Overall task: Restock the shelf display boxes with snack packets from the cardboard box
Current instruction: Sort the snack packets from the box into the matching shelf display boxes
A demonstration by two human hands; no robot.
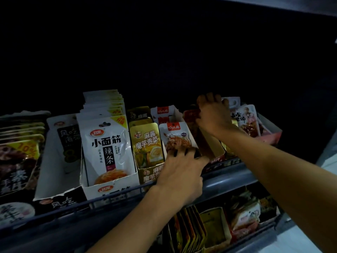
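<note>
**Shelf restock: both hands in the display boxes**

Noted in dim light. Left hand (179, 166) at the front of the white-packet box (191, 141), fingers (182, 152) spread and fairly straight against the lower edge of the front white packet (175, 137); touching, no pinch visible. Right hand (212, 114) further back over the red-packet box (211, 143), fingers curled downward around the top of a red packet (189, 115); grip partly hidden, appears to hold it. Supply cardboard box not in view.

Packets standing upright in rows on the shelf (228, 178), neighbouring boxes of gold packets (147, 143) and large white packets (107, 143) well filled.

Handling, as judged: flat sealed foil pouches, light, flexible, glossy and likely slippery; contents soft, not fragile but creasable. Best taken at the stiff sealed top edge near the hang hole, or as a small stack pinched across both faces. Risk: row toppling forward when one pouch is slid in behind; front packet best steadied meanwhile.
</note>
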